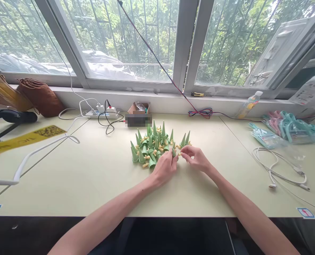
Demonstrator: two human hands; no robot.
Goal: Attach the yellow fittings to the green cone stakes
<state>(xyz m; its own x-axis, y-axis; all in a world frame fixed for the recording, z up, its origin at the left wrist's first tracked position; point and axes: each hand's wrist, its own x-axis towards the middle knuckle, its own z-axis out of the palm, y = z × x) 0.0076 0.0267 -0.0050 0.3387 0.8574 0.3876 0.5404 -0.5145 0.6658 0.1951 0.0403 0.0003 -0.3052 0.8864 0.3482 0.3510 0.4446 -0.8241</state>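
A green plastic plant watering spike (174, 152) is held in my left hand (166, 164), its fingers closed around the cone. From its side a small yellow valve (180, 154) points to the right. My right hand (196, 158) pinches that valve between thumb and fingertips. Left of and behind my hands, several more green spikes (152, 150) with yellow valves are crowded together, some upright and some lying down. Just behind my right hand, two upright spikes (185, 139) stand a little apart from this cluster.
A small cardboard box (139, 107) and a power strip (104, 113) sit along the back. To the right are a bottle (249, 105), bagged teal and pink items (287, 127) and a coiled white cable (276, 168). A brown pouch (40, 97) and yellow tag (27, 140) are at left.
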